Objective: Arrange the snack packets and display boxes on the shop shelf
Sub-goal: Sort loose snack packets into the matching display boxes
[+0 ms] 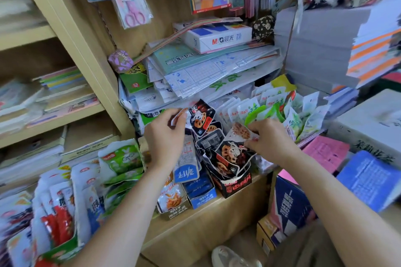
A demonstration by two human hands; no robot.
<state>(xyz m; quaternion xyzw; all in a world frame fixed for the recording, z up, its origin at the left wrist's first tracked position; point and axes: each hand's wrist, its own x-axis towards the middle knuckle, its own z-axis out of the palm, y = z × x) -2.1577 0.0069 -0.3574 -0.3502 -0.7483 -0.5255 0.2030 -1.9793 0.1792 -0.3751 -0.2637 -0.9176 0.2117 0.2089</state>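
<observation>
Both your forearms reach up and forward over the wooden shop shelf (pixel 236 188). Your left hand (pixel 166 134) pinches the top edge of a black lotus-root snack packet (pixel 200 118), which stands upright, long axis vertical, print facing you. Your right hand (pixel 268 136) grips a white lotus-root packet (pixel 239 131) by its edge, tilted left. Both sit above the black-and-red cardboard display box (pixel 233 182), whose open top holds more black packets leaning back. Behind, a white ream of paper (pixel 219 38) reads "M&G" and "70".
</observation>
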